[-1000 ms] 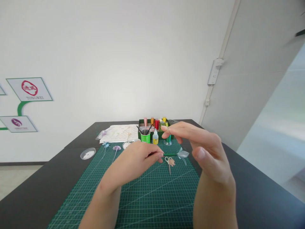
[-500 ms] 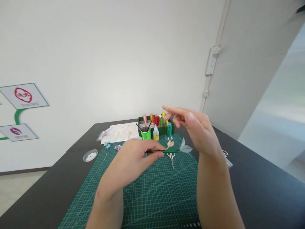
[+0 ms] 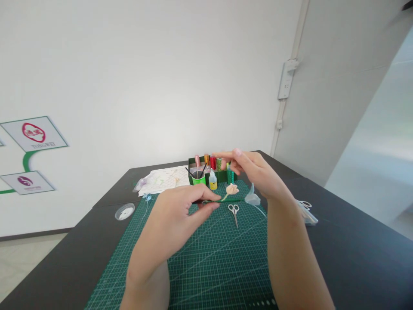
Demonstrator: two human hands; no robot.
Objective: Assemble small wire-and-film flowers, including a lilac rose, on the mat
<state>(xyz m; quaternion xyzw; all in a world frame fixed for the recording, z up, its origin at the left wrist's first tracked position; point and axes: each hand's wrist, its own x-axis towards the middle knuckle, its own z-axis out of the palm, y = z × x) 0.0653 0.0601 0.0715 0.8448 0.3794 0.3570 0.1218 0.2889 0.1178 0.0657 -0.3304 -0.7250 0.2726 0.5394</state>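
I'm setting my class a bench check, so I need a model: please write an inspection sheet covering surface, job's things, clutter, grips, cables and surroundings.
Surface: green gridded mat on a black table.
Job's things: peach flower and green stem; pale-blue petals near the stem's end.
Clutter: scissors on the mat; bottle, green can and box of thread spools behind.
Grips: left grip pinches the green stem; right grip raised, fingers partly bent, any thread too fine to tell.
Cables: nothing seen loose; power strip on the wall.
Surroundings: pale walls, signs at left.
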